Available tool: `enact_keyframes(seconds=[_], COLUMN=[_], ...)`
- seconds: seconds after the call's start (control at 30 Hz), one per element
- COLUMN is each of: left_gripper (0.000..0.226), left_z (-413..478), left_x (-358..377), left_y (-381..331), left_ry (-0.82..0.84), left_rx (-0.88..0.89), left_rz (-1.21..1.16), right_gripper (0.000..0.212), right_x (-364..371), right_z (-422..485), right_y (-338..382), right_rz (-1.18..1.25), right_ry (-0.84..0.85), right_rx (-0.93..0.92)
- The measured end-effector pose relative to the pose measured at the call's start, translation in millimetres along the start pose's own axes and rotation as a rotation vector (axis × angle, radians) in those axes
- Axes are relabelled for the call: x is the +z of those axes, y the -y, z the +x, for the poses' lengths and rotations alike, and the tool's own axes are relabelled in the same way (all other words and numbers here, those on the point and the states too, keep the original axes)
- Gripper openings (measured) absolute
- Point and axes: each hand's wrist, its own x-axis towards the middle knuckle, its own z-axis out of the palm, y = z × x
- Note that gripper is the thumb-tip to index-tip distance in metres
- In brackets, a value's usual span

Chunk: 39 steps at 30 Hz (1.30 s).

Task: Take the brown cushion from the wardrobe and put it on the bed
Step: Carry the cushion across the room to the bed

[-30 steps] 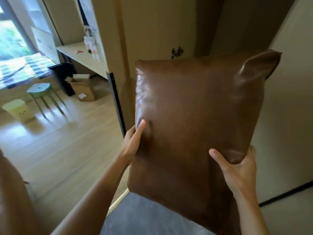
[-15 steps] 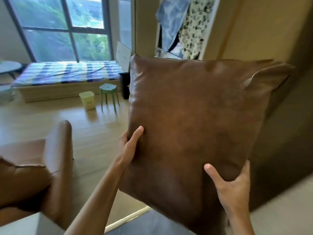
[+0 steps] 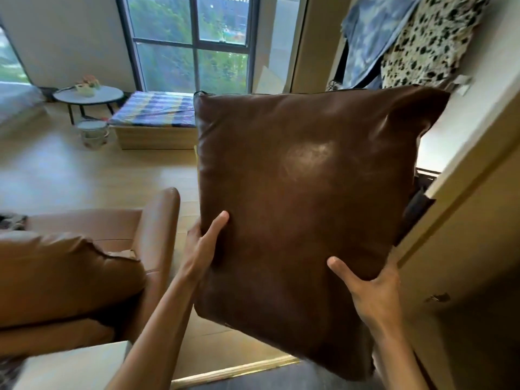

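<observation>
The large square brown leather-look cushion (image 3: 304,209) is out of the wardrobe and up in the air, held upright in front of the person at chest height and tilted a little, its lower corner dipping toward the right. Both hands carry it. The left hand (image 3: 203,243) clamps the cushion's left edge, thumb pressed flat on the near face and the fingers hidden behind. The right hand (image 3: 371,291) cups the lower right edge from below, thumb on the front, fingers wrapped out of sight round the back. The covering dents slightly under each thumb, so the grip looks firm rather than loose.

The first half of the task therefore looks finished: the cushion is free and touches no furniture. What is left is the carry and the setting down. Across the pale wooden floor (image 3: 92,175), under the tall dark-framed window (image 3: 191,43), lies a low wooden-framed bed with a blue and white checked cover (image 3: 153,112), well apart from the cushion and partly hidden behind its upper left corner. A tan leather armchair (image 3: 84,263) stands near the person on the left, beside the likely path. The cushion has yet to reach the bed.
</observation>
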Motion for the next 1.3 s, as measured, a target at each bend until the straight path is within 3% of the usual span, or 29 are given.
enact_keyframes(seconds=[0.1,0.23,0.4,0.53,0.7,0.9,1.2,1.3], left_gripper=[0.055,0.074,0.053,0.074,0.053,0.047,0.033,0.046], left_z=[18,43,94,148,218,288,440,505], left_x=[-17,-32,-42,-39,-24,-6,13,17], left_y=[-1,-2,-3,0,-10,-20,8,18], left_ry=[-0.039,-0.092,-0.093,-0.18,-0.259,-0.291,-0.294,-0.278], left_rx=[0.008,0.032,0.064,0.083,0.114,0.137,0.078,0.049], left_rz=[0.019,0.027,0.069,0.113,0.129,0.096,0.088,0.053], right_gripper=[0.12,0.119,0.118,0.104,0.093,0.091,0.069,0.066], right_x=[26,60,112,155,205,258,345,384], right_z=[23,53,110,167,248,334,446,495], right_y=[0,-2,-10,-20,-26,-28,-69,-76], right_rz=[0.012,0.007,0.064,0.116,0.195,0.24,0.217,0.187], right_ry=[0.068,0.102,0.169,0.212,0.284,0.298,0.277,0.283], right_rx=[0.02,0.017,0.039,0.05,0.05,0.072,0.114,0.118])
